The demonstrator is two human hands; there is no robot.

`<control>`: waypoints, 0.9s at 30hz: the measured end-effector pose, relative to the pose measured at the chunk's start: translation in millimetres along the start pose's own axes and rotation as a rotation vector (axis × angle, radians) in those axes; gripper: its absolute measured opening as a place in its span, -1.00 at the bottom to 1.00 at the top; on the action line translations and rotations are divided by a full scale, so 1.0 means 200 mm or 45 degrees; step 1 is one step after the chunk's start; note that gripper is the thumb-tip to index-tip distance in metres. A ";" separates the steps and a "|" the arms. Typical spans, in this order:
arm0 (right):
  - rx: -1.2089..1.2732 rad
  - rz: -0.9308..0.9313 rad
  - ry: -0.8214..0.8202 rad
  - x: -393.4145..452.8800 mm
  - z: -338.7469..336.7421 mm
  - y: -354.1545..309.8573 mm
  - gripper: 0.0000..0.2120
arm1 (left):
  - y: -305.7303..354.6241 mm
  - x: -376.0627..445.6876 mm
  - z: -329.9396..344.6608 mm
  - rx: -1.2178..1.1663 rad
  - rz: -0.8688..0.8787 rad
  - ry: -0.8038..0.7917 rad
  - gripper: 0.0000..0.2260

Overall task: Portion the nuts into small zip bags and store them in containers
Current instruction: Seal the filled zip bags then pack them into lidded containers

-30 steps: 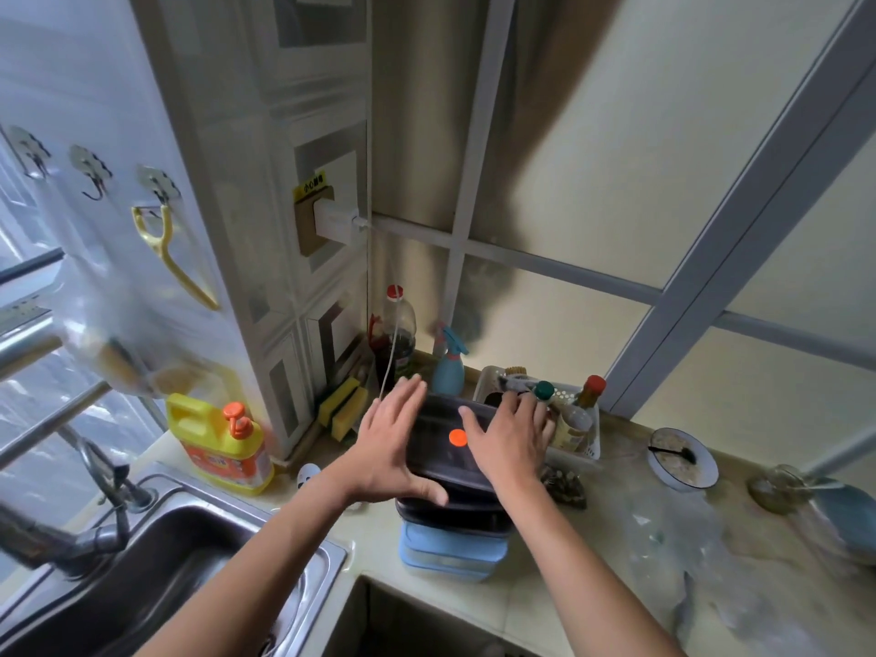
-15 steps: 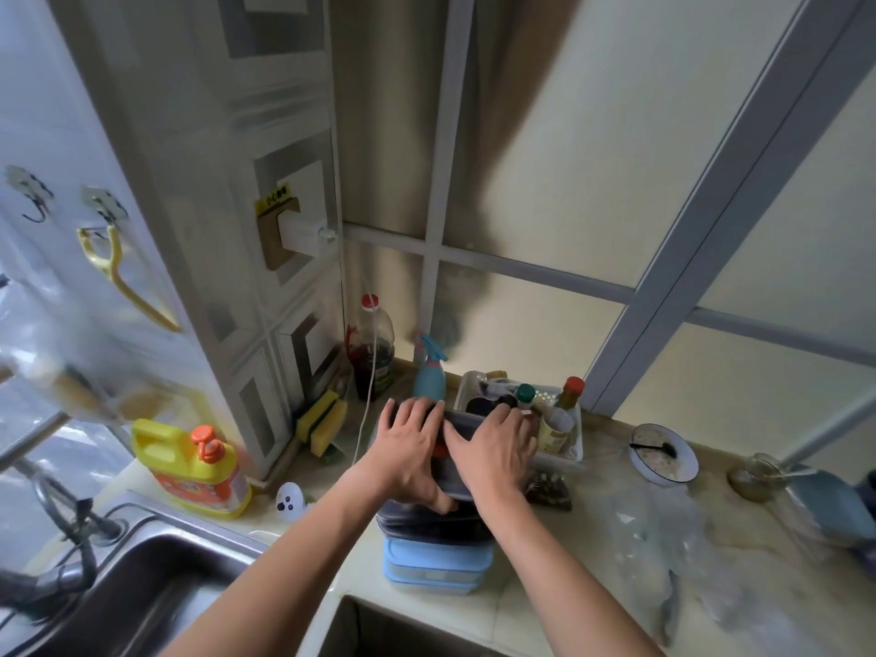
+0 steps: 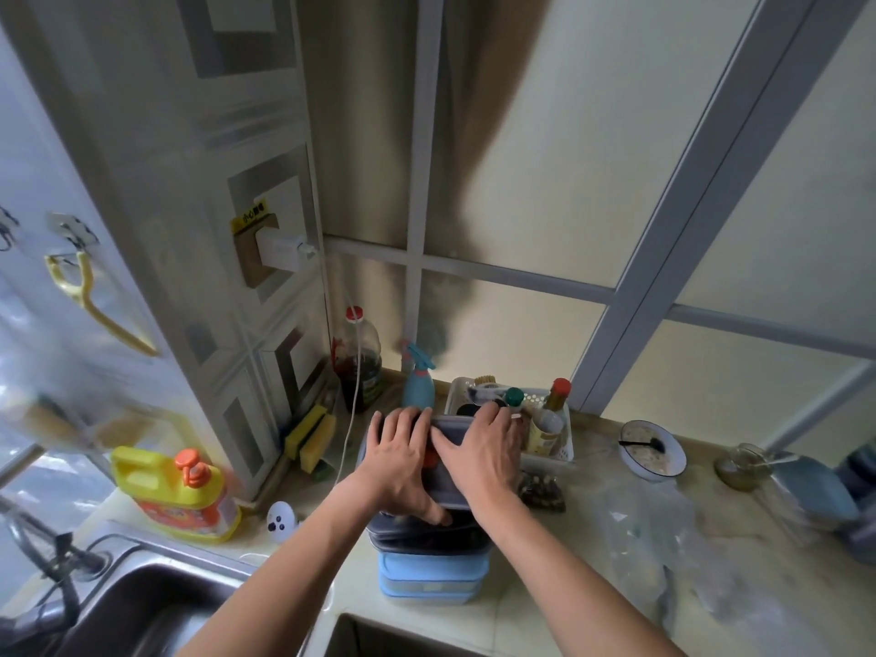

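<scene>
Atop the stacked containers (image 3: 429,569) on the counter (image 3: 545,604), pressed flat under both hands, left (image 3: 400,462) and right (image 3: 483,455), fingers spread straight: dark lid (image 3: 448,486)

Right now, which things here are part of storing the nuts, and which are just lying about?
Job: dark container under both hands; blue container beneath it; bag of nuts.
Lying about: detergent bottle, spray bottle, sponges, bowl.

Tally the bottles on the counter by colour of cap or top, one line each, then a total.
Red cap: 2, the dark-liquid bottle and the sauce bottle in the basket
Orange pump top: 1, the yellow detergent bottle
Teal trigger top: 1, the spray bottle
Green cap: 1, the basket bottle
Total: 5
</scene>
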State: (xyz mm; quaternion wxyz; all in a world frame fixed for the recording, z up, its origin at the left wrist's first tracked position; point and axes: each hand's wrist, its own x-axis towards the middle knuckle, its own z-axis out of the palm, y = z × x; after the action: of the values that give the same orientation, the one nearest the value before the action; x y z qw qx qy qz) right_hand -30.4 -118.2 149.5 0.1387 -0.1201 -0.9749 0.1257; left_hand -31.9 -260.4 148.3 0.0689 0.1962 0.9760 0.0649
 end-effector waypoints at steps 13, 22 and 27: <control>0.389 0.007 -0.298 0.14 -0.07 0.08 -0.41 | -0.16 -0.10 -0.02 -1.038 -0.419 0.638 -0.39; 1.374 0.299 -0.517 0.19 -0.10 0.17 -0.66 | -0.22 -0.15 0.09 -1.484 -0.592 0.455 -0.63; 1.660 0.686 -0.264 0.24 -0.05 0.28 -0.73 | -0.20 -0.13 0.07 -1.403 -0.651 0.413 -0.77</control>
State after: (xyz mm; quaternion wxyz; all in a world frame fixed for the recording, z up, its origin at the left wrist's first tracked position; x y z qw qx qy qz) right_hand -60.6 -50.6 155.6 0.0530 -0.2368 -0.6458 0.7240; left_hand -20.7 -305.1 132.2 0.0243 -0.1202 0.8132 0.5689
